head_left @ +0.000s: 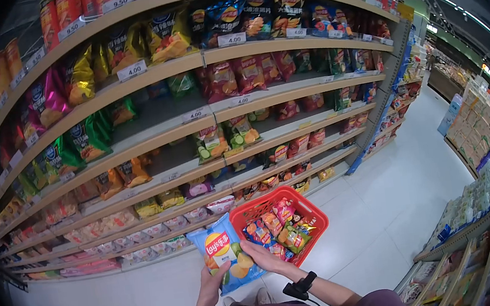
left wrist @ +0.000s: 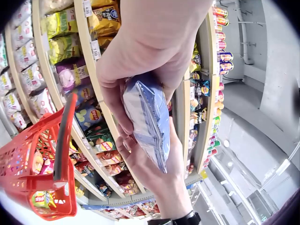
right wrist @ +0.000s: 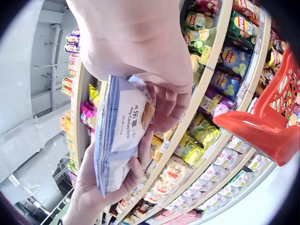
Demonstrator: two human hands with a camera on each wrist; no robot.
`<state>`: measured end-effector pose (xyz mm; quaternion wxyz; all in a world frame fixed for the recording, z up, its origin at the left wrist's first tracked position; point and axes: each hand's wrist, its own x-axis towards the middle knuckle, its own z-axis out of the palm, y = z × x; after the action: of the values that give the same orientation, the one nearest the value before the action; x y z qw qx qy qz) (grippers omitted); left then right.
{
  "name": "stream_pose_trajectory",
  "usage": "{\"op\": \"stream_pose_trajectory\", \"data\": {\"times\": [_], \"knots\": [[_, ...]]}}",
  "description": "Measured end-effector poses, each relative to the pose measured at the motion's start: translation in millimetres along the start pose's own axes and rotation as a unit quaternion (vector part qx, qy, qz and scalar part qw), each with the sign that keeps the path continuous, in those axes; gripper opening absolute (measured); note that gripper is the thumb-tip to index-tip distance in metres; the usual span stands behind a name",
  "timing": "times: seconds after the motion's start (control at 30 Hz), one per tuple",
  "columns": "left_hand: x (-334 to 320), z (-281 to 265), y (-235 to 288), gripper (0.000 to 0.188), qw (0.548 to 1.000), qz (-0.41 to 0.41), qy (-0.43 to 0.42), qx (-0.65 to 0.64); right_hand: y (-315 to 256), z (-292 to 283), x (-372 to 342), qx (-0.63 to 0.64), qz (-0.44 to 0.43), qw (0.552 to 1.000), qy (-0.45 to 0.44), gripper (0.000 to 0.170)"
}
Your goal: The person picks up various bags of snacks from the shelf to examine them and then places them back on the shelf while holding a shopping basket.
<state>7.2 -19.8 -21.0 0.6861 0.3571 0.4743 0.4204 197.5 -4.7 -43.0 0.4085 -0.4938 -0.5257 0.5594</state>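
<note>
A light-blue Lay's chip bag (head_left: 219,248) is held between both hands in front of the body, its printed front facing up in the head view. The left hand (head_left: 212,280) grips its lower left edge, thumb over the front. On the opposite side the right hand (head_left: 261,256) holds the right edge. Both wrist views show the bag edge-on, with fingers curled around its sides; its white printed back (right wrist: 124,124) shows in the right wrist view. Just beyond the right hand is a red shopping basket (head_left: 250,205) containing several colourful snack bags (head_left: 272,225).
Long shelves (head_left: 160,121) of chip bags curve across the front, with price tags (head_left: 131,70) along their edges. Canisters (head_left: 67,10) line the top. A lower display (head_left: 475,211) stands at the right, beside a white tiled aisle (head_left: 377,198).
</note>
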Motion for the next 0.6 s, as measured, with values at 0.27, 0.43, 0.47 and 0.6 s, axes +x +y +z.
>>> {"op": "stream_pose_trajectory", "data": {"times": [0.27,0.43,0.47,0.6], "knots": [[14.5,-16.4,-39.9,0.046,0.994,0.048,0.094,0.036,134.5,1.8,25.7,-0.349,-0.117,0.929,0.05,0.055],[20.9,-16.0,-39.8,0.046,0.995,0.054,0.085,0.0,127.4,1.9,20.9,-0.291,0.064,0.953,-0.053,0.06],[23.0,-16.5,-39.2,0.045,0.995,0.055,0.085,-0.008,128.6,4.7,19.6,-0.298,0.054,0.952,-0.036,0.058],[30.2,-15.3,-34.0,0.046,0.991,0.077,0.09,-0.069,119.8,7.9,20.6,-0.326,0.067,0.943,-0.021,0.066]]}}
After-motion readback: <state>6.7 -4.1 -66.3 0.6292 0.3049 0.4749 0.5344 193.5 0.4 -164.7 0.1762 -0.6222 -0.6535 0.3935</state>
